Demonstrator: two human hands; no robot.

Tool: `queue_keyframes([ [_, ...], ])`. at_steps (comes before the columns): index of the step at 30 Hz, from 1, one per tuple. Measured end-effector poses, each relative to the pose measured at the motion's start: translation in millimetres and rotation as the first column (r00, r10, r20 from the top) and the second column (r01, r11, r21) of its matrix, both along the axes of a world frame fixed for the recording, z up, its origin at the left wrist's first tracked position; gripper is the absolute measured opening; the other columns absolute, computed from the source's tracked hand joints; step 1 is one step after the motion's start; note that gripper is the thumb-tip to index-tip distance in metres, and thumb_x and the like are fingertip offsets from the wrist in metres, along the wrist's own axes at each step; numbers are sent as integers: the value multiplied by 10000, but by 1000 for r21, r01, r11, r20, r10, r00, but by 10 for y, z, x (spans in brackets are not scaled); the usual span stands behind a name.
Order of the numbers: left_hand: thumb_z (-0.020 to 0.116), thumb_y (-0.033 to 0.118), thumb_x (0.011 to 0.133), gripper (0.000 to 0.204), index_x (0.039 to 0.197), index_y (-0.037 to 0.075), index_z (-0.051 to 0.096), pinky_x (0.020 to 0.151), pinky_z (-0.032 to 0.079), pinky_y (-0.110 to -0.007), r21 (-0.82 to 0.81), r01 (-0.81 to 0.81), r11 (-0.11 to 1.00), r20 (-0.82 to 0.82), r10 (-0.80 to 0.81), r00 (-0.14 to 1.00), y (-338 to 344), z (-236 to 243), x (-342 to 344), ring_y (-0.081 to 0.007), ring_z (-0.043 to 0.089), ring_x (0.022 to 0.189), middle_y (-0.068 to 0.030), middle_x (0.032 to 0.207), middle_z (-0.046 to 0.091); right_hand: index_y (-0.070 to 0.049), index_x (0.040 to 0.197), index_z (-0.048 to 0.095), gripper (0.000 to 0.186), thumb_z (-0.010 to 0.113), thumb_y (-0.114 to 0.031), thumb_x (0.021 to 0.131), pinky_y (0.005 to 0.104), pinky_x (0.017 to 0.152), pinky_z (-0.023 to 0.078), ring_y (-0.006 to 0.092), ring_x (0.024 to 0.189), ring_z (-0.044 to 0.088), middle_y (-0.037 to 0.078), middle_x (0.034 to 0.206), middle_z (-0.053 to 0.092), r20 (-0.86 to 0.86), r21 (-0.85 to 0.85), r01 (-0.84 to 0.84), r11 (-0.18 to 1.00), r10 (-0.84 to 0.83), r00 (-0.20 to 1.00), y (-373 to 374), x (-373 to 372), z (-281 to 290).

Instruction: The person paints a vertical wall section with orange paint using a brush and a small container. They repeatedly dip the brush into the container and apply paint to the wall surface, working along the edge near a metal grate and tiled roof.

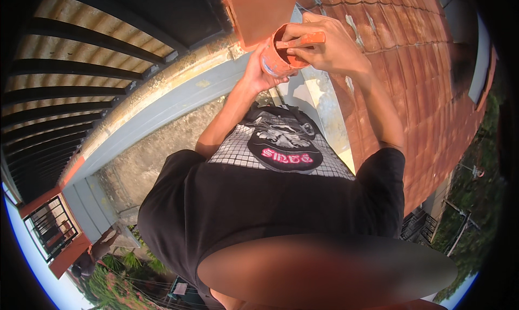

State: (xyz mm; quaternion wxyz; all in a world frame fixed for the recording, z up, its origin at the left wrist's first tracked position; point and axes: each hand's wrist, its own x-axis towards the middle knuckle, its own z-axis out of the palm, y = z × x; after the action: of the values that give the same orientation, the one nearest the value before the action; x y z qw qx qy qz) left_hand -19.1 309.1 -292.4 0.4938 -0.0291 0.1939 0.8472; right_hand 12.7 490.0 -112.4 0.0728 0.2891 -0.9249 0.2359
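Note:
My left hand point(255, 69) is wrapped round a small orange paint-smeared container point(274, 65), held tilted at chest height near the top middle. My right hand point(324, 47) grips an orange-stained brush handle point(311, 39) across the container's mouth, its fingertips at or just inside the opening. The brush's tip is hidden inside the container. Just beyond my hands is an orange-painted panel point(259, 10) with a dark underside beside it.
A corrugated roof underside with dark slats point(81, 55) runs along the left, above a pale ledge point(162, 93). A red tiled roof point(405, 93) slopes on the right. At lower left are a barred window point(51, 226), greenery, wires and what looks like another person point(94, 253).

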Motion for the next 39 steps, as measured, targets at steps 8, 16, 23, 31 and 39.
queue_keyframes([
  [8,431,698,963,733,1412,129,546,569,542,-378,18,13,1000,14,-13,1000,-83,-143,-117,-410,721,895,-145,1226,678,-154,995,732,221,780,-322,858,402,675,471,235,751,590,30,766,622,-38,-66,-62,996,60,997,116,-176,132],
  [16,377,576,982,670,1398,73,531,563,548,-371,135,32,990,38,-38,999,-152,-13,-193,-422,684,921,-194,1241,649,-130,959,731,167,795,-229,840,368,605,496,229,710,586,19,780,661,-438,56,-149,987,158,885,12,-218,127],
  [23,401,597,985,662,1375,82,542,568,549,-379,79,-36,996,-30,39,999,-190,256,-268,-402,678,921,-197,1221,655,-117,944,746,170,812,-193,808,345,581,504,217,672,601,10,808,701,-596,38,-22,999,40,802,-110,-178,183],
  [31,444,636,998,649,1387,124,538,638,556,-387,-23,-165,986,-3,165,986,-170,415,-184,-340,675,988,-167,1229,661,26,1000,692,159,758,-90,915,266,702,534,77,822,658,25,905,708,-3,-486,320,813,-368,930,-114,-47,270],
  [39,443,723,970,734,1395,136,557,606,551,-357,-138,-211,968,-50,206,977,-3,1022,-69,-321,700,946,-163,1211,683,10,1031,652,235,787,-103,875,283,775,522,109,872,644,58,945,692,338,-843,332,423,-64,939,204,-70,674],
])
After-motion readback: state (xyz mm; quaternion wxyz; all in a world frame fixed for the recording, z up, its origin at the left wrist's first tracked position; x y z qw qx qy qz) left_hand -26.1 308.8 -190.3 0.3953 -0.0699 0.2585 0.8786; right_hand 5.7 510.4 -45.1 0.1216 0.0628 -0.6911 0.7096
